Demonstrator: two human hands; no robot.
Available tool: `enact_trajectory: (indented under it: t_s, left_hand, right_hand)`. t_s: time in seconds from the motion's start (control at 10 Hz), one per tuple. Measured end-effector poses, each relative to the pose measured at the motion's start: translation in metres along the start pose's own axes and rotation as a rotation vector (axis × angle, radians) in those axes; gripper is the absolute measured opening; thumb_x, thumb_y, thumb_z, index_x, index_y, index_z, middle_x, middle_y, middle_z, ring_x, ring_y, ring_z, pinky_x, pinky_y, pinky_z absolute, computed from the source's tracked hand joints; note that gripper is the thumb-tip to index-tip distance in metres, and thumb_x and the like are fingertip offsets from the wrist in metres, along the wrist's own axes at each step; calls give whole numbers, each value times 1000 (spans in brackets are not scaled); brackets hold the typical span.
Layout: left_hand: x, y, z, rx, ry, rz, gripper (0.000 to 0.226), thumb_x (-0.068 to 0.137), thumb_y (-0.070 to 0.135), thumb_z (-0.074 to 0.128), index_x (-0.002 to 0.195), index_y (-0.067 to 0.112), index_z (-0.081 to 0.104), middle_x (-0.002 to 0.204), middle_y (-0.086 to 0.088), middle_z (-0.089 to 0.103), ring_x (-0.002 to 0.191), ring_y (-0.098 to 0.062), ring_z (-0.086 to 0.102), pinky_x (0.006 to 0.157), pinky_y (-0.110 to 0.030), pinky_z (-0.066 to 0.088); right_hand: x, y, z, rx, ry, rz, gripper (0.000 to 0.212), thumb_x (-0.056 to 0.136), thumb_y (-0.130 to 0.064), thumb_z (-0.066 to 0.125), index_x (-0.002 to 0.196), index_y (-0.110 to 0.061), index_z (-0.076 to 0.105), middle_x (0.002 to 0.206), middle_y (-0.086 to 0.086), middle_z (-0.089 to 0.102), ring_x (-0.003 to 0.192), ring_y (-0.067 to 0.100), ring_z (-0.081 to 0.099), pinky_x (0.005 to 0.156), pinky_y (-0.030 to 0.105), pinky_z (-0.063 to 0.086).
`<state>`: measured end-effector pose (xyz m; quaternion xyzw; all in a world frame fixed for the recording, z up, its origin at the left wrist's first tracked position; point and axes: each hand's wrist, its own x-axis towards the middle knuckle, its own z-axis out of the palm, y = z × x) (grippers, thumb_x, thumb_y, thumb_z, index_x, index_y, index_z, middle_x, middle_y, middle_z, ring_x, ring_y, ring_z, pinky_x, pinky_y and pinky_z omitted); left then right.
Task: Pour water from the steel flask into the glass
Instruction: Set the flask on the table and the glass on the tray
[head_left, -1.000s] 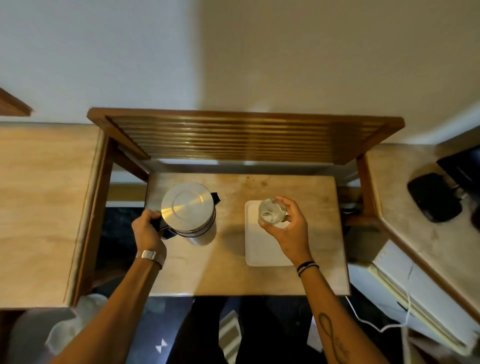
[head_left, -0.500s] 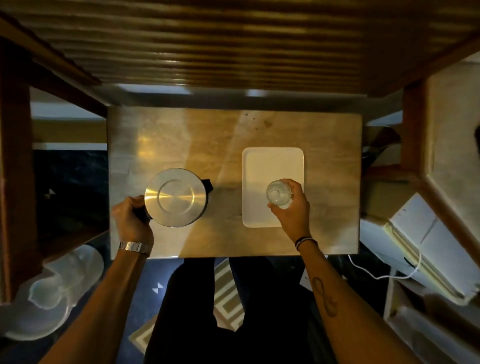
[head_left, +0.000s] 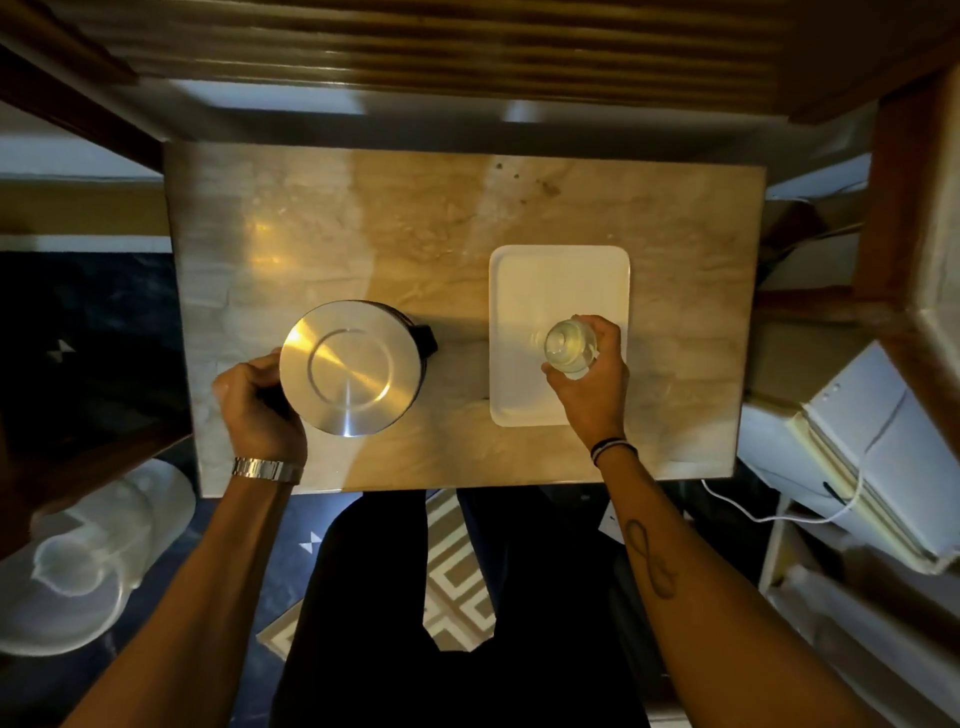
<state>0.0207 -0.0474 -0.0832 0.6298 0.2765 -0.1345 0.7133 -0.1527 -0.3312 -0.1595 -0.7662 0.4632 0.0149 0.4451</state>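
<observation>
The tabletop (head_left: 519, 218) carries a steel flask (head_left: 350, 366) near its front-left corner, the left hand (head_left: 257, 405) in a closed grip on its handle. Right of it, a white tray (head_left: 550, 280) bears the glass (head_left: 569, 345), wrapped by the right hand (head_left: 595, 387).
</observation>
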Motion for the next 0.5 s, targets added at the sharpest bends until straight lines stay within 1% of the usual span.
enact_trajectory:
  t_s: [0.1,0.2,0.3,0.4,0.5]
  left_hand:
    - [-3,3,-2,11,-11,7,52,77,9,40,39,30,68,44,23,58,49,6,55,57,-8,46]
    - [-6,7,-8,67,-43,-8,49,76,10,42,37,28,64,42,21,52,45,4,45,50,-12,39]
    - [-7,14,-12,152,-59,-37,45,75,11,44,38,27,63,41,19,51,43,2,42,47,-15,36]
    - [-11,24,-15,282,-112,-28,31,75,11,46,51,23,61,57,2,57,53,-10,45,52,-24,37]
    - [-18,40,-18,364,-136,52,19,75,9,45,68,17,61,85,-15,59,71,-18,51,64,-32,42]
  right_hand:
    - [-2,-2,0,-19,-12,7,84,73,-3,98,145,-13,56,138,-3,64,126,20,63,109,38,58]
    - [-8,-11,-3,-26,-55,38,98,77,-8,99,159,-12,47,155,5,60,142,28,57,121,45,50]
    - [-19,-19,-8,-62,-38,83,109,81,-20,99,169,-12,35,167,11,51,155,32,47,126,47,43]
    - [-47,-49,-29,-94,43,89,108,86,-31,94,171,-12,30,170,15,45,159,34,40,126,51,42]
    - [-66,-72,-46,-103,78,13,102,89,-32,91,170,-13,32,171,16,44,160,35,38,127,55,43]
